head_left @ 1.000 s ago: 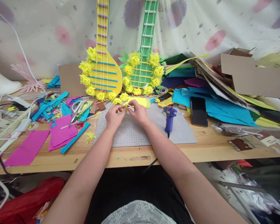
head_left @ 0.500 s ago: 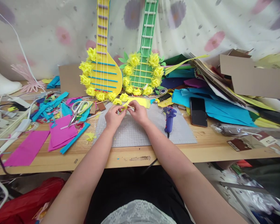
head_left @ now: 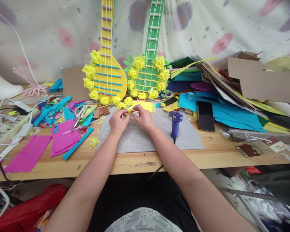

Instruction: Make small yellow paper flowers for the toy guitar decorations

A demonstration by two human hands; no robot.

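Over the grey cutting mat (head_left: 137, 138), my two hands meet fingertip to fingertip. My left hand (head_left: 119, 120) pinches a small piece of yellow paper (head_left: 130, 110), mostly covered by the fingers. A thin pale stick (head_left: 134, 111) is closed between the thumb and fingers of my right hand (head_left: 143, 116), its end at the yellow paper. Loose yellow paper flowers (head_left: 121, 105) lie just beyond the fingers, with a yellow sheet (head_left: 148, 106) behind my right hand. A purple glue gun (head_left: 176, 124) rests on the mat to the right.
Behind stand a yellow paper guitar (head_left: 111, 77) and a green one (head_left: 147, 75), both edged with yellow flowers. Scissors (head_left: 83, 112), magenta sheets (head_left: 65, 137) and paper scraps lie left. A phone (head_left: 206, 116), blue paper (head_left: 239, 111) and cardboard (head_left: 261, 79) are at the right.
The yellow paper has turned and looks more gathered around the stick's end between my fingers. Both hands stay in nearly the same place.
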